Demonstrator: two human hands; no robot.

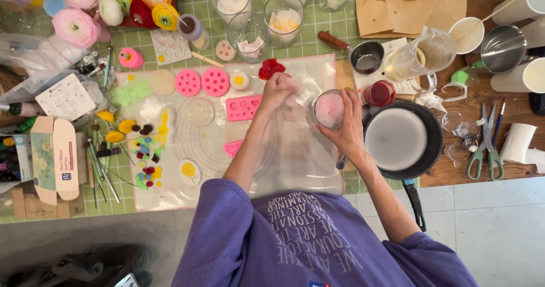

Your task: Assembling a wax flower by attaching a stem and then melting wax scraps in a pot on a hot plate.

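Note:
My right hand (pixel 344 133) grips a clear glass (pixel 329 109) with pale pink filling, held over the right edge of a clear silicone mat (pixel 295 156). My left hand (pixel 277 91) is closed in a fist just left of the glass, fingertips pinched towards its rim. A blurred pale bit shows at those fingertips; I cannot tell what it is. A red flower shape (pixel 271 68) lies on the mat just beyond my left hand. A pink rectangular mould (pixel 243 107) sits to its left.
A black frying pan (pixel 397 139) with white contents sits right of the glass, with a red jar (pixel 379 93), small saucepan (pixel 368 57) and glass pitcher (pixel 420 54) beyond. Scissors (pixel 485 145) lie far right. Round pink moulds (pixel 201 81), coloured bits and a cardboard box (pixel 54 156) fill the left.

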